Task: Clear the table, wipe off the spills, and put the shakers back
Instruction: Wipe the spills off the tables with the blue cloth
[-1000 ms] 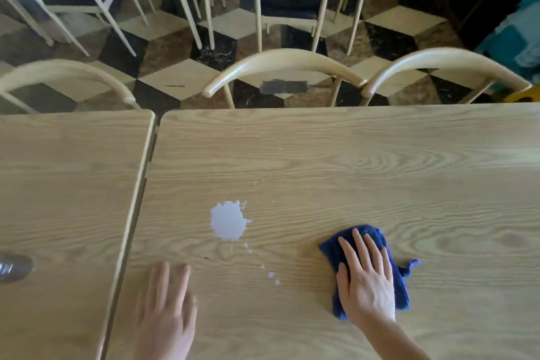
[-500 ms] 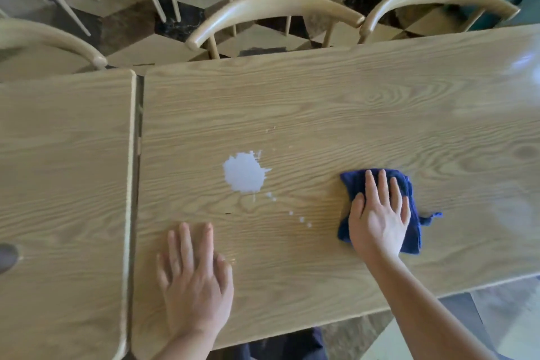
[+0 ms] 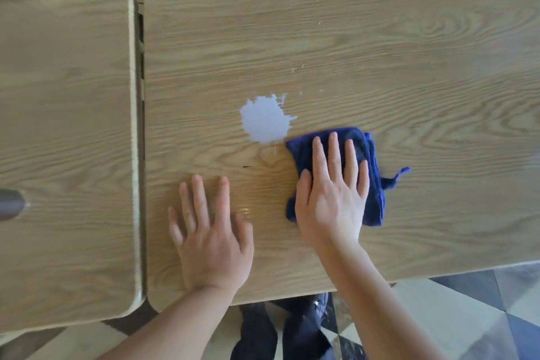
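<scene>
Spill (image 3: 265, 119) of white liquid mid-table (image 3: 380, 38), unwiped, now touched by blue cloth (image 3: 371, 184) slid leftward under flat, open right hand (image 3: 331, 199); left hand (image 3: 211, 231) spread flat nearby, bracing.

Far half of bench (image 3: 380, 23): bare wood, open to a hand.
Centre: white spill (image 3: 264, 120) on the surface, blue cloth (image 3: 374, 178) touching its right edge.
Near edge: left hand (image 3: 210, 231) flat, right hand (image 3: 330, 199) flat on the cloth.
Left: narrow gap (image 3: 140, 126) to second bench (image 3: 64, 126); dark object (image 3: 11, 203) at its left edge.
</scene>
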Tool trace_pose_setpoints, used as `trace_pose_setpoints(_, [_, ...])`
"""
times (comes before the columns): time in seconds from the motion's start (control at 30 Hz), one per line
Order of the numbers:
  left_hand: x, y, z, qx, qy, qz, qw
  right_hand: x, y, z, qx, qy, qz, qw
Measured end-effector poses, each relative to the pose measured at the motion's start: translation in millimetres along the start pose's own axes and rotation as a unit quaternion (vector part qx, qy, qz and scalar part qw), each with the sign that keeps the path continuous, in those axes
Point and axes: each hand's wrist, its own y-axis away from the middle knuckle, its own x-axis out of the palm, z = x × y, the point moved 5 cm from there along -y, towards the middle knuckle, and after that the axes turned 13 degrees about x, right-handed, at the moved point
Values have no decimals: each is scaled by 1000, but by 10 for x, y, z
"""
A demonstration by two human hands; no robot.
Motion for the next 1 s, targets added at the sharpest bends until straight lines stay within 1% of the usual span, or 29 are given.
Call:
trace_pose_setpoints(0.17, [-19, -1, 4, -9, 8, 2, 1000, 58, 953, -283, -94, 40, 31, 994])
trace_pose_setpoints(0.23, [-20, -4, -12, -7, 10, 10, 1000, 75, 1016, -321, -111, 47, 44, 992])
trace_pose_setpoints(0.3, [-8, 3, -5, -9, 10, 17, 1000, 76, 875, -267, -124, 56, 52, 989])
trace_pose_setpoints(0.4, [-10, 8, 8, -11, 12, 15, 1000, 1, 398, -86, -127, 56, 60, 988])
trace_pose_setpoints(0.47, [-9, 1, 15, -7, 10, 14, 1000, -66, -126, 57, -111, 48, 46, 992])
trace_pose_setpoints(0.57, [7, -9, 33, -4, 13, 18, 1000, -137, -1036, 268, -63, 32, 13, 997])
trace_pose_setpoints(0.63, [16, -13, 35, -1, 19, 16, 1000, -152, -1606, 466, -50, 25, -3, 998])
trace_pose_setpoints(0.77, [-24, -17, 14, 9, 25, -10, 1000, -220, -2506, 962, -39, 7, 4, 999])
trace_pose_setpoints(0.9, [-44, -25, 20, 7, 29, -36, 999, -252, -2935, 1274, -10, -11, 18, 1000])
trace_pose_setpoints(1.0, [-39, -35, 28, 8, 32, -33, 999, -232, -2923, 1281, -26, -7, 25, 999])
